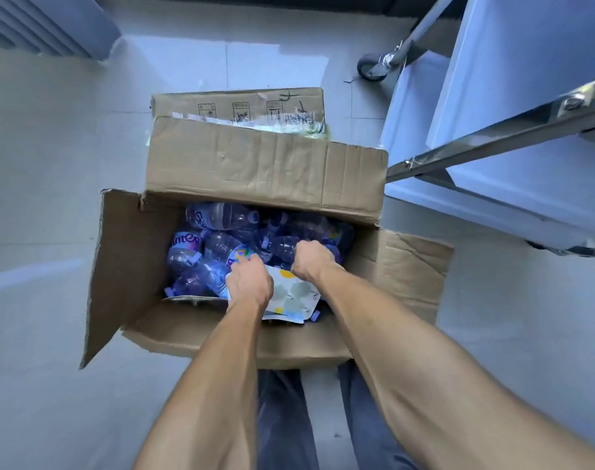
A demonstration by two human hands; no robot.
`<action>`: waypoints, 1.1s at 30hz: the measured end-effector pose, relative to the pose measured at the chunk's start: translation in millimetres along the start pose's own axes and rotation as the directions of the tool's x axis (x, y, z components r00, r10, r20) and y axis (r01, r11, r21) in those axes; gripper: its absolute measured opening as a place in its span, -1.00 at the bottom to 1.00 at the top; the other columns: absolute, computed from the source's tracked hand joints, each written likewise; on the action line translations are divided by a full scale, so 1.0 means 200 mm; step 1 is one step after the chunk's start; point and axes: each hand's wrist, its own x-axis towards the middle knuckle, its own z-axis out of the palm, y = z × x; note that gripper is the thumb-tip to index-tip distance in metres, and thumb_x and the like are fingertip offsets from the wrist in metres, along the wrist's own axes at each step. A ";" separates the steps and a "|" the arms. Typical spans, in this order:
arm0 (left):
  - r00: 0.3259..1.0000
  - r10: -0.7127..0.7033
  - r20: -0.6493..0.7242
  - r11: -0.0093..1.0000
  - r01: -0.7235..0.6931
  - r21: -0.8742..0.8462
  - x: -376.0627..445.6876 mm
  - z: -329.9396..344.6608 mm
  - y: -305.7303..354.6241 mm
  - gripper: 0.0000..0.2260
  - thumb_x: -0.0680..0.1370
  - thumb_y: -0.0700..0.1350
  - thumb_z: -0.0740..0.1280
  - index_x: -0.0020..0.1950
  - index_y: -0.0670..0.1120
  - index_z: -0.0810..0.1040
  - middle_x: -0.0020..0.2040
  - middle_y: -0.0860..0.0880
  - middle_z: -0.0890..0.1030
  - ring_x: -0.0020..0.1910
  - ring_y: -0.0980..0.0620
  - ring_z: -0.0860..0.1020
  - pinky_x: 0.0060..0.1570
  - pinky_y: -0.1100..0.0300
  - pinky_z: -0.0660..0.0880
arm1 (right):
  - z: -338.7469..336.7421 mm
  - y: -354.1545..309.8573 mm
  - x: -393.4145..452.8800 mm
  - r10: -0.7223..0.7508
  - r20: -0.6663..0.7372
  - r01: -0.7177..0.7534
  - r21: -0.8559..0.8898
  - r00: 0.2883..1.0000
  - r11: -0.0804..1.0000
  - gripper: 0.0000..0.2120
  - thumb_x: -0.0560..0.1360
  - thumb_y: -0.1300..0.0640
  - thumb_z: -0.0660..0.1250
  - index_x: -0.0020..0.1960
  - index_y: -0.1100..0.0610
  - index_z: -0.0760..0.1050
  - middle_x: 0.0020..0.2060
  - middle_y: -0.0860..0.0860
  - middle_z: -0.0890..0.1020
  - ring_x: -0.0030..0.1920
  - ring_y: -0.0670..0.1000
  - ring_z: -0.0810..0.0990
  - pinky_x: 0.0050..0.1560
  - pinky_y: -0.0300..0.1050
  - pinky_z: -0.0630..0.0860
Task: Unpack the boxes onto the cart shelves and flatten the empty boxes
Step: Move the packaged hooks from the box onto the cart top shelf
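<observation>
Reaching down with both arms into the open box (242,337), which sits on the floor (45,198) with its flaps splayed outward; I take that as deliberate, keeping the mouth wide so both hands can work at once. Left hand (249,281) is curled, fingers bent down over the near edge of a white printed pack (294,296) with pale dots, and looks to be gripping it, though the fingertips are hidden under the knuckles. Right hand (312,261) is also closed tight, knuckles up, on the far corner of the same pack or on a bottle just beyond it; I cannot tell which. Beyond and to the left of the hands lies a loose heap of clear bottles (218,215) with purple labels and caps, lying on their sides in no order, so I judge the box is near full and unpacking has barely begun. Pack rests on top of the bottles, nearest me, which makes it the natural first lift. Cart (513,137) stands to the right of the right hand, well apart, pale shelves and a caster (369,67) showing. Second box (238,108) lies just past the far flap, contents unclear. My trouser legs show below the near wall.
</observation>
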 end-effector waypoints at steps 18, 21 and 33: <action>1.000 -0.016 0.006 0.983 0.015 0.184 0.09 0.10 -0.06 -0.79 0.57 -0.16 0.24 0.19 -0.08 0.53 0.19 -0.12 0.57 0.25 -0.13 0.43 0.21 0.02 0.35 | 0.28 0.04 0.07 -0.039 0.048 0.043 -0.069 0.998 0.997 -0.78 0.50 0.28 0.20 0.09 0.18 0.54 0.06 0.20 0.63 0.08 0.24 0.59 -0.04 -0.02 0.47; 0.993 -0.018 -0.119 1.000 0.017 -0.009 0.06 0.06 -0.04 -0.84 0.58 -0.18 0.20 0.14 -0.09 0.49 0.12 -0.13 0.58 0.15 -0.16 0.50 0.06 0.02 0.40 | 0.24 0.06 0.05 -0.039 -0.055 0.039 -0.008 0.998 0.999 -0.80 0.58 0.22 0.15 0.18 0.17 0.41 0.08 0.21 0.60 0.09 0.27 0.57 0.01 0.04 0.48; 0.766 -0.642 0.018 0.487 0.426 -0.762 -0.01 0.03 0.02 -0.83 0.58 -0.12 0.25 0.11 -0.17 0.50 0.08 -0.24 0.60 0.11 -0.24 0.54 0.05 -0.01 0.44 | 0.04 0.18 -0.02 0.359 -0.397 -0.181 0.420 0.844 0.889 -0.72 0.47 0.23 0.29 0.16 0.19 0.33 0.04 0.21 0.60 0.10 0.26 0.57 0.05 0.08 0.46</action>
